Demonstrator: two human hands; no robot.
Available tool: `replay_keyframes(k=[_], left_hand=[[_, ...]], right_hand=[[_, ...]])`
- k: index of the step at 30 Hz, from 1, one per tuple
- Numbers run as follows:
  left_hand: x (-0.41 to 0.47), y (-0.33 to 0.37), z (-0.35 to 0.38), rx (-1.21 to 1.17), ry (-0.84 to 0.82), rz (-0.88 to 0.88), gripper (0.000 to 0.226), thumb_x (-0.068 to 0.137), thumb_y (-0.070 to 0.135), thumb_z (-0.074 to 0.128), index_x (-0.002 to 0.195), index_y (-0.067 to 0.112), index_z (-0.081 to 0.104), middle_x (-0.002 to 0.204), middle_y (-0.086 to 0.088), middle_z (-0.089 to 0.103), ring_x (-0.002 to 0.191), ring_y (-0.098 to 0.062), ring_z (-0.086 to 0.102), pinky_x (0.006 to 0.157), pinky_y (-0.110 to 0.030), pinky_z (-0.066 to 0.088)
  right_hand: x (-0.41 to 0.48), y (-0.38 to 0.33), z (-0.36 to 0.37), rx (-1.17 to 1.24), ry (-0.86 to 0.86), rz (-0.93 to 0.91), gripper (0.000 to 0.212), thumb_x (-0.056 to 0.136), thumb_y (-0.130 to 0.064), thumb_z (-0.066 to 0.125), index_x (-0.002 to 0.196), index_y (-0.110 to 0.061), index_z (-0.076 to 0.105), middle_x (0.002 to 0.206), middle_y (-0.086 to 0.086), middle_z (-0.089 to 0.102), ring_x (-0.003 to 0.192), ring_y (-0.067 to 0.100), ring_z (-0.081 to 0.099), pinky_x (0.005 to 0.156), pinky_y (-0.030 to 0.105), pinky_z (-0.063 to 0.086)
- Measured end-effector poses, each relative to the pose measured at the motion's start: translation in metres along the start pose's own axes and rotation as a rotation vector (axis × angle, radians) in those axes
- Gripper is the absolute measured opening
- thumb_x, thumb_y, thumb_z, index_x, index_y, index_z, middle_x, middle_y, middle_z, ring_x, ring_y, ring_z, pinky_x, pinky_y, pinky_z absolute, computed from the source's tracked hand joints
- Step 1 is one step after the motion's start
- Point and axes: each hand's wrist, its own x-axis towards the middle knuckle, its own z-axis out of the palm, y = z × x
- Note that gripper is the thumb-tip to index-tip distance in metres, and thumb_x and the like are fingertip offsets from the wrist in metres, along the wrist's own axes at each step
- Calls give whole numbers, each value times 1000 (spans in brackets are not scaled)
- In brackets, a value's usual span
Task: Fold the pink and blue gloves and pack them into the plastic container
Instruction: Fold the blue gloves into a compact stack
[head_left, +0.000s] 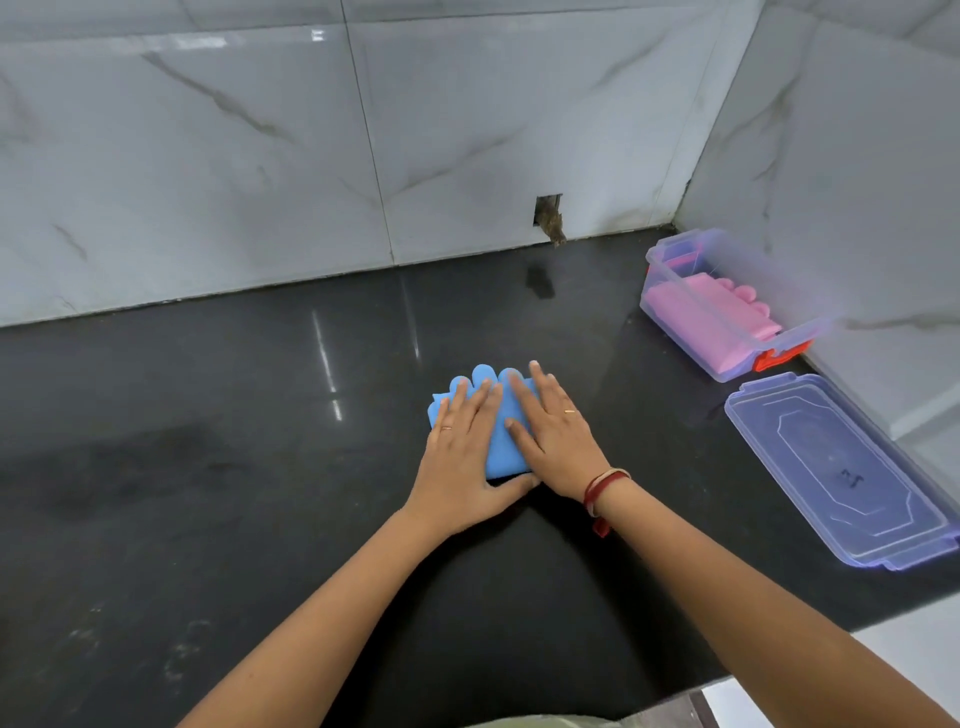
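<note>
Two flat hands, left (462, 441) and right (550, 431), press the blue glove (498, 447); lifting carelessly could unfold it before the box (727, 332); pink glove (717, 312) waits inside.

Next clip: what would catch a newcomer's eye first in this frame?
The bright blue glove at the middle of the dark counter stands out, with the left hand and right hand pressed flat on it. Next, at the right by the wall corner, the open plastic container already holds the pink glove, and its lid lies separately nearer the person.
</note>
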Motion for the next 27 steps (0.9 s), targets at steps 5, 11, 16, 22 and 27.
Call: replay_keyframes(k=[5, 11, 16, 22, 27], left_hand=[[-24, 18, -19, -623, 297, -650, 84, 80, 43, 68, 147, 31, 18, 156, 6, 16, 142, -14, 18, 109, -31, 24], [-55, 53, -21, -1497, 376, -1109, 73, 87, 21, 64, 148, 27, 23, 150, 0, 32, 138, -15, 29, 112, -35, 28], [-38, 74, -12, -1731, 307, -1195, 49, 91, 18, 61, 135, 10, 41, 147, -10, 39, 138, -22, 32, 111, -38, 29], [-16, 62, -10, -1715, 286, -1222, 32, 87, 22, 66, 117, 15, 57, 122, -3, 60, 107, -14, 56, 89, -28, 43], [-5, 46, -13, -1492, 204, -1181, 24, 80, 36, 72, 100, 25, 65, 90, 8, 60, 77, -7, 53, 64, -22, 44]], right_hand=[[-15, 4, -22, 689, 243, 403, 70, 86, -37, 61, 145, -23, 26, 154, 7, 23, 141, 22, 25, 113, 37, 27], [-25, 12, -34, 978, 1, 632, 64, 85, -34, 63, 140, -19, 32, 140, 3, 46, 120, 21, 50, 98, 36, 45], [-29, 5, -30, 913, 37, 650, 64, 84, -20, 66, 139, -14, 34, 125, 10, 53, 106, 22, 57, 71, 27, 49], [-33, 3, -24, 727, 57, 578, 61, 82, -19, 68, 135, -14, 38, 107, 7, 58, 85, 17, 58, 61, 25, 49], [-34, 6, -23, 749, 54, 582, 54, 81, -18, 70, 129, -13, 45, 111, 10, 62, 93, 22, 62, 60, 26, 49]])
